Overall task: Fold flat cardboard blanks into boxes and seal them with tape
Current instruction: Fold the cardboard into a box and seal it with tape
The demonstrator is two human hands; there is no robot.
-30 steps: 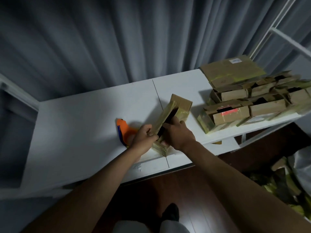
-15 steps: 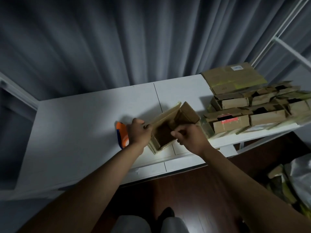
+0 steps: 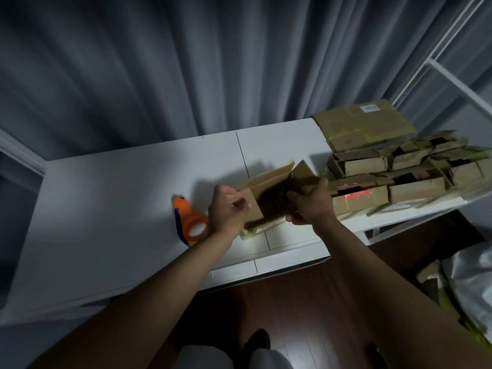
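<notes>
Gripping the half-opened cardboard box (image 3: 269, 198) from both sides, our hands sit apart with the cavity between them: our left hand (image 3: 226, 211) pinches the near-left flap, and our right hand (image 3: 310, 206) is curled round the right end panel. The box rests on the white table (image 3: 119, 187) near its front edge, open side up, walls not yet square. From here we judge the main risk to be a wall buckling or a flap creasing off its score line if we pull unevenly. It could also skid toward the edge, since nothing pins its base. Just beside our left wrist lies the orange tape dispenser (image 3: 190, 222), easily nudged away. To the right, the stack of finished boxes (image 3: 386, 177) crowds our elbow room.
</notes>
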